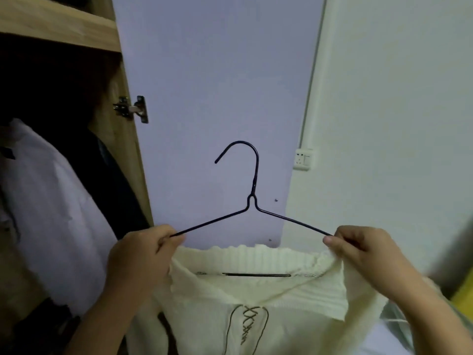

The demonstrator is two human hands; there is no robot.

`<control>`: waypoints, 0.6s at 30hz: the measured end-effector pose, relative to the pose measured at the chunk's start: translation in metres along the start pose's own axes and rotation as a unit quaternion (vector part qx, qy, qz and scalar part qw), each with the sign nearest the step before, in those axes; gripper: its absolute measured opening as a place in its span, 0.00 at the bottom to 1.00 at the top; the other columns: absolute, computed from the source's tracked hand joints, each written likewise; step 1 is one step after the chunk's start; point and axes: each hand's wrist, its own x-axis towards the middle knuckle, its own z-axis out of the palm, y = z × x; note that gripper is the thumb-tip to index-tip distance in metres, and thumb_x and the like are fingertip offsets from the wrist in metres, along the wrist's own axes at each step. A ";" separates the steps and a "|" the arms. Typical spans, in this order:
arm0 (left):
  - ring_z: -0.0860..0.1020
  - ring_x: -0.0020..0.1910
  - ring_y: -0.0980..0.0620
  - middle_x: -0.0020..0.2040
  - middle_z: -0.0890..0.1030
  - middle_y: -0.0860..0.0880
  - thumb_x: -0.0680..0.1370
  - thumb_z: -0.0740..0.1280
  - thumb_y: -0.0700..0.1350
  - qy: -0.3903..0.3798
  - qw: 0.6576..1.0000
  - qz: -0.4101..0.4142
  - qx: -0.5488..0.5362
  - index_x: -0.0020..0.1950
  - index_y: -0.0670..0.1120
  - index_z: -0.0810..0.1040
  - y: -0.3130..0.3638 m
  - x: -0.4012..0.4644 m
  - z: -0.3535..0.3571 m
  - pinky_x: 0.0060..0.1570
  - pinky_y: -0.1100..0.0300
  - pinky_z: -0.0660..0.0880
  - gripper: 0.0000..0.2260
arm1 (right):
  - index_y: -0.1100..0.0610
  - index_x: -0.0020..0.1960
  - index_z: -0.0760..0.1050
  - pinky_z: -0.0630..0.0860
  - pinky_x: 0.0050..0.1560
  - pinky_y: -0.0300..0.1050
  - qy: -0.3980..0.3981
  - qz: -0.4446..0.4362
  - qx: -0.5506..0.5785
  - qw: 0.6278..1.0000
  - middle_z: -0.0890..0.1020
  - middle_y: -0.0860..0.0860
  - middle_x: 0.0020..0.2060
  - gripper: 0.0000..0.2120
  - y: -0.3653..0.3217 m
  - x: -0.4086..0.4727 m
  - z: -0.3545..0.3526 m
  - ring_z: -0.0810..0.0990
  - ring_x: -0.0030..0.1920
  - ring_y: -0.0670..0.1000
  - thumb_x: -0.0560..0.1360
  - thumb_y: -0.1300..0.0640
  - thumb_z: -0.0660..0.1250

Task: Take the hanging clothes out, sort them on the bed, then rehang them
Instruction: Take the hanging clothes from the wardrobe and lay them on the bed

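Sweater: the cream knit sweater [256, 311] hangs low in front of the person, its ribbed neck pulled wide open.
Hanger: the dark wire hanger [252, 201] stands upright, hook on top, its long bar running left to right (part of that bar shows inside the neck).
Left hand: the left hand [143, 254] has its fingers [163, 239] curled tight on the hanger's left end and the knit there.
Right hand: the right hand [358, 249] pinches the hanger's right end and the neck edge together.
Which way: the sweater lies below both hands, so I think the neck must slide up over each end.
Wardrobe: the open wardrobe [122, 139] is on the left, nearer the left hand, with a white garment [51, 213] hanging inside.
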 end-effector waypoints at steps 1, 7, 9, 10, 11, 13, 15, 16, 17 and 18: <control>0.74 0.29 0.50 0.26 0.76 0.49 0.67 0.60 0.57 -0.014 0.999 0.005 -0.028 0.34 0.47 0.77 0.006 -0.004 0.004 0.28 0.60 0.67 0.14 | 0.50 0.28 0.70 0.59 0.29 0.43 0.030 0.017 -0.011 0.999 0.64 0.47 0.18 0.16 0.005 -0.017 -0.003 0.64 0.24 0.46 0.73 0.51 0.68; 0.75 0.32 0.61 0.29 0.77 0.57 0.64 0.63 0.56 -0.101 0.983 0.062 -0.140 0.33 0.66 0.74 0.046 -0.025 0.044 0.28 0.67 0.66 0.03 | 0.50 0.25 0.67 0.60 0.28 0.39 0.167 0.097 -0.069 0.979 0.72 0.44 0.21 0.19 0.030 -0.117 -0.021 0.70 0.27 0.45 0.72 0.55 0.70; 0.74 0.30 0.56 0.30 0.77 0.60 0.64 0.63 0.56 -0.131 0.975 0.087 -0.155 0.34 0.65 0.75 0.068 -0.034 0.059 0.30 0.64 0.67 0.03 | 0.53 0.27 0.69 0.62 0.28 0.38 0.201 0.128 -0.098 0.966 0.74 0.42 0.24 0.17 0.038 -0.152 -0.033 0.72 0.29 0.45 0.72 0.55 0.70; 0.74 0.29 0.55 0.31 0.77 0.60 0.64 0.64 0.56 -0.144 0.971 0.098 -0.163 0.37 0.63 0.75 0.080 -0.040 0.067 0.32 0.63 0.68 0.04 | 0.53 0.27 0.70 0.62 0.28 0.38 0.219 0.144 -0.110 0.959 0.75 0.42 0.25 0.17 0.042 -0.170 -0.039 0.73 0.31 0.45 0.72 0.55 0.71; 0.74 0.29 0.56 0.32 0.78 0.60 0.64 0.64 0.56 -0.159 0.966 0.109 -0.170 0.40 0.62 0.75 0.094 -0.047 0.073 0.33 0.62 0.69 0.07 | 0.53 0.27 0.70 0.62 0.28 0.38 0.236 0.161 -0.119 0.951 0.75 0.42 0.26 0.17 0.045 -0.189 -0.047 0.73 0.32 0.46 0.72 0.55 0.71; 0.77 0.32 0.50 0.33 0.79 0.57 0.64 0.64 0.56 -0.195 0.953 0.137 -0.188 0.43 0.63 0.74 0.124 -0.064 0.087 0.35 0.59 0.71 0.08 | 0.51 0.26 0.67 0.61 0.28 0.40 0.267 0.192 -0.138 0.934 0.75 0.42 0.25 0.19 0.051 -0.227 -0.062 0.73 0.32 0.46 0.72 0.53 0.71; 0.76 0.32 0.50 0.32 0.78 0.56 0.65 0.67 0.56 -0.241 0.936 0.158 -0.203 0.39 0.65 0.75 0.153 -0.083 0.100 0.34 0.58 0.71 0.05 | 0.51 0.26 0.67 0.59 0.26 0.40 0.294 0.226 -0.165 0.914 0.72 0.47 0.22 0.20 0.056 -0.267 -0.077 0.73 0.31 0.45 0.72 0.50 0.71; 0.76 0.31 0.51 0.30 0.78 0.55 0.66 0.70 0.55 -0.259 0.928 0.169 -0.209 0.36 0.65 0.75 0.168 -0.093 0.107 0.34 0.58 0.70 0.05 | 0.51 0.26 0.67 0.61 0.26 0.42 0.308 0.246 -0.180 0.901 0.70 0.48 0.20 0.20 0.058 -0.286 -0.085 0.73 0.31 0.45 0.71 0.49 0.71; 0.76 0.31 0.51 0.27 0.78 0.54 0.68 0.74 0.51 -0.276 0.920 0.176 -0.214 0.33 0.63 0.76 0.183 -0.103 0.114 0.33 0.58 0.70 0.09 | 0.50 0.25 0.66 0.62 0.26 0.44 0.323 0.266 -0.192 0.888 0.70 0.48 0.20 0.20 0.059 -0.306 -0.093 0.73 0.30 0.45 0.70 0.48 0.71; 0.76 0.31 0.51 0.27 0.77 0.54 0.68 0.75 0.48 -0.287 0.914 0.185 -0.218 0.29 0.61 0.76 0.198 -0.114 0.121 0.33 0.59 0.69 0.12 | 0.49 0.25 0.66 0.63 0.26 0.43 0.339 0.287 -0.202 0.873 0.70 0.47 0.20 0.20 0.060 -0.326 -0.100 0.72 0.28 0.45 0.70 0.47 0.70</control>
